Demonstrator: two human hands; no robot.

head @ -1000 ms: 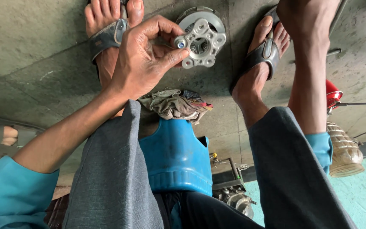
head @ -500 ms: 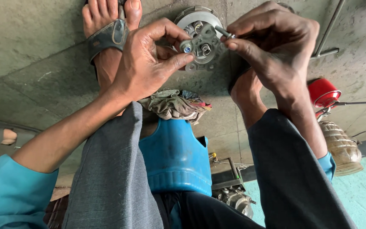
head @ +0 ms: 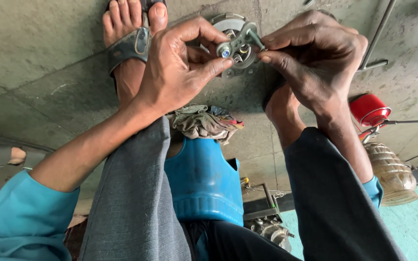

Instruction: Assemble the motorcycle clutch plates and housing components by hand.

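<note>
At the top centre of the frame, the right hand (head: 315, 58) has joined the left hand (head: 180, 67); both now pinch a round metal clutch plate (head: 238, 46), possibly fitting a spring, above the concrete floor (head: 35, 58).

Floor-level repair workshop: concrete floor (head: 35, 58), engine parts (head: 267, 227).

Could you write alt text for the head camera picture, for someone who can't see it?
Both hands work on a round metal part with small springs, held over a concrete floor; the left hand pinches one edge, the right hand the other. Below sit sandalled feet, a crumpled rag and a blue plastic container.
</note>
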